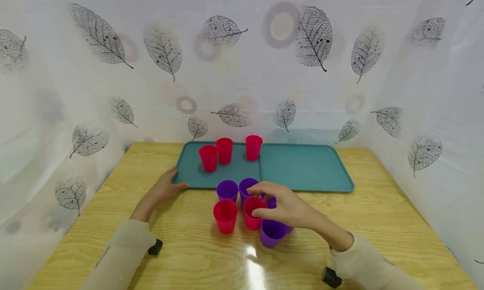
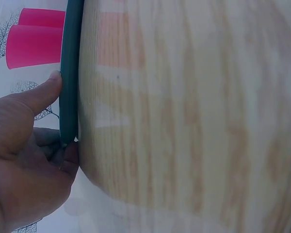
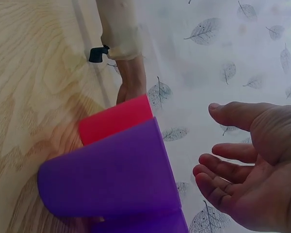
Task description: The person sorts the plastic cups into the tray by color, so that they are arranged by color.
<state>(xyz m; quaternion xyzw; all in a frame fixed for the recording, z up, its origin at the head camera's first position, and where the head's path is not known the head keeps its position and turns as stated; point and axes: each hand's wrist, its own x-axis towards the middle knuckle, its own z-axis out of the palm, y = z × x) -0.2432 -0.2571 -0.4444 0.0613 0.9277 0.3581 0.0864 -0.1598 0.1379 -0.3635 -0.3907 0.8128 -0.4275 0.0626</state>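
Observation:
My left hand (image 1: 165, 188) grips the left front corner of a teal tray (image 1: 238, 176), thumb along the rim and fingers curled at the edge, as the left wrist view shows. Over a cluster of cups on the table, my right hand (image 1: 289, 206) hovers with thumb and fingers spread and nothing between them. Right below it stands a red cup (image 1: 249, 223), partly hidden by the hand. Another red cup (image 1: 225, 218) is to its left. Purple cups stand around them, among them one at the front (image 1: 271, 238) and one behind (image 1: 227, 191).
Three red cups stand upright on the tray's left half, one of them near the dividing line (image 1: 253, 148). The tray's right half (image 1: 306, 168) is bare teal. A patterned white curtain (image 1: 242, 71) hangs behind the wooden table (image 1: 181, 248).

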